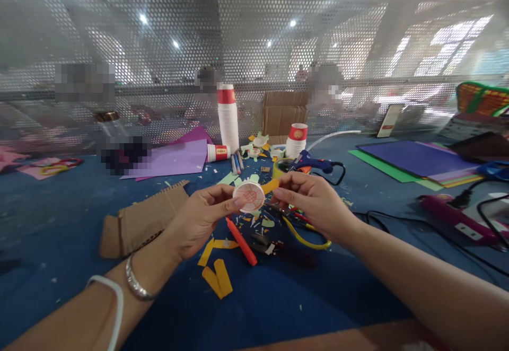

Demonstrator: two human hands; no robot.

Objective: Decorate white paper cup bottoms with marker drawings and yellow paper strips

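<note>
Cups: tall nested stack (pixel 228 123) upright, short stack (pixel 296 143) to its right, single cup (pixel 218 152) on its side; insides hidden.
Left hand (pixel 207 214): pinching round white disc (pixel 251 196), red drawing on it, held above desk (pixel 274 311).
Right hand (pixel 308 197): pinching yellow strip (pixel 270 186) at disc's edge; attachment unclear.
Clutter: orange marker (pixel 242 242), paper scraps below hands; glue gun (pixel 316 163) beyond right hand.
Materials: corrugated cardboard (pixel 147 221) left, perforated screen (pixel 254 38) behind.
</note>
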